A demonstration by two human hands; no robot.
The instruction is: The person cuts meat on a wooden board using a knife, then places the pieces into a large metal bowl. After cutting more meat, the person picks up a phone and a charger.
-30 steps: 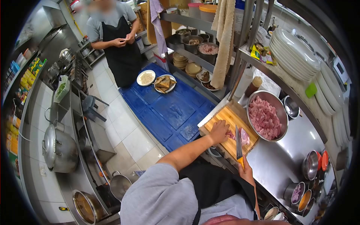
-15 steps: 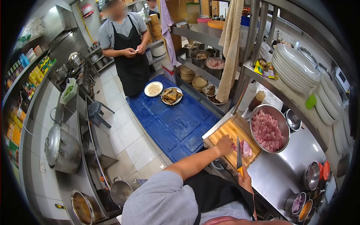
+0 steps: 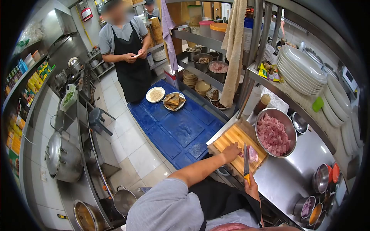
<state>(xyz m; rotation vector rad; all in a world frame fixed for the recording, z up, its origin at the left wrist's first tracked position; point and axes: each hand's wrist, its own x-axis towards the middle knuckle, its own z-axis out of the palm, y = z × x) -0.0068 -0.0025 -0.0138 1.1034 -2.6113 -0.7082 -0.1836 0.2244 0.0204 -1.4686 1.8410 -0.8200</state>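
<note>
A piece of raw meat [image 3: 253,154] lies on the wooden cutting board [image 3: 231,135], with smaller cut bits beside it. My right hand [image 3: 252,188] is closed round the yellow handle of a knife [image 3: 246,161]. Its blade points away from me over the meat. On the board, to the left of the blade, my left hand [image 3: 231,152] has its fingers bent against the meat's near-left end. The fingertips are partly hidden. Beyond the board, a large steel bowl [image 3: 294,143] holds a heap of cut raw meat [image 3: 273,134].
A blue surface [image 3: 181,133] carries a plate of browned food [image 3: 174,101] and a plate of pale food [image 3: 155,94]. Behind it stands a person in a black apron [image 3: 133,57]. Stacked white plates [image 3: 300,71] sit on the right shelf; small steel bowls [image 3: 320,179] stand at lower right.
My left hand's fingers have shifted and straightened a little at the meat. The knife stays over the meat in my right hand. The whole view has shifted slightly.
</note>
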